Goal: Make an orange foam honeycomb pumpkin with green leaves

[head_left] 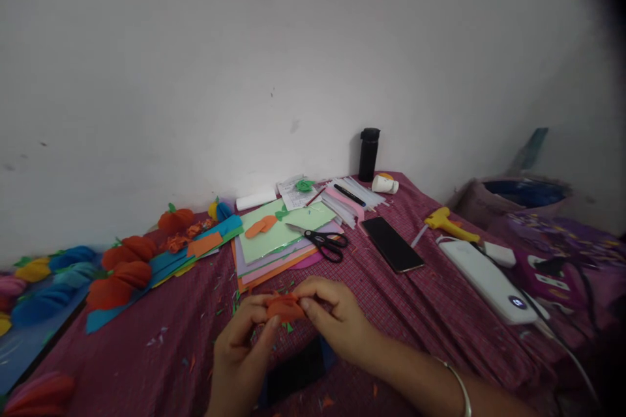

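Observation:
Both my hands meet low in the middle, over the maroon checked cloth (161, 319). My left hand (242, 355) and my right hand (337, 319) pinch the same small folded orange paper piece (285, 308) between fingers and thumbs. A silver bangle (460, 384) circles my right wrist. Just beyond the hands lies a stack of coloured paper sheets (278, 244) with black-handled scissors (323, 242) on it.
Paper pumpkins in orange and blue (122, 260) line the left side. A black phone (392, 244), yellow glue gun (447, 221), white power bank (489, 280), black flask (368, 154) and paper strips (349, 199) sit to the right. Paper scraps litter the cloth.

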`<state>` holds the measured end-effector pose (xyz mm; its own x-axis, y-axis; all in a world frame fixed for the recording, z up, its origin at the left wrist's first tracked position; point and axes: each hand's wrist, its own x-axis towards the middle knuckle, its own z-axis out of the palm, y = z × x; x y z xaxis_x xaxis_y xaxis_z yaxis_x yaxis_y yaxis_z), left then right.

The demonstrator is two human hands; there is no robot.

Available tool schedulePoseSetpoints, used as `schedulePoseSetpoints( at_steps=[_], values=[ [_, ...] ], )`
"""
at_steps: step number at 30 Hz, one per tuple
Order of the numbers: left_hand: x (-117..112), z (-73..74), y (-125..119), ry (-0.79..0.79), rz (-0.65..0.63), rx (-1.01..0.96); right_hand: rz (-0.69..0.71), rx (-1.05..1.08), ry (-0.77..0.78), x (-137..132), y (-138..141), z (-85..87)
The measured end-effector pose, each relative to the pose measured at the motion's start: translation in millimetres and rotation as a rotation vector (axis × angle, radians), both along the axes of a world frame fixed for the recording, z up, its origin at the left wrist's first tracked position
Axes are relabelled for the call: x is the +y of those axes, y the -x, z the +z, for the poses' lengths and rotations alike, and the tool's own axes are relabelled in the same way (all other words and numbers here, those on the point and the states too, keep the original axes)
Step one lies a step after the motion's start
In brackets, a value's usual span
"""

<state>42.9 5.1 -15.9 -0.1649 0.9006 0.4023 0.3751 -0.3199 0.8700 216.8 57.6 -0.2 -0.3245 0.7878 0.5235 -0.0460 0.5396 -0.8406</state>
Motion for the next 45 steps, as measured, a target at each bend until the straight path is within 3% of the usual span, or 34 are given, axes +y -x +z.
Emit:
schedulePoseSetpoints(
  at_steps=[12,23,37,45],
  values=[
    [-2,9.5,-7,0.023,0.042,-0.072,0.048,-0.013,0.002,-1,-3,-1.3],
    [1,3.4,-1,0.013,0.025,-0.011,0.035,-0.02,0.007,1,-2,-1.7],
    [-3,7.3,3,-0.024,0.039,0.027,0.04,-0.02,0.062,3,-4,-0.8],
    [0,5.9,4,0.15,-0.108,-0.229,0.101,0.114,0.208,10,-3,-1.5]
  ],
)
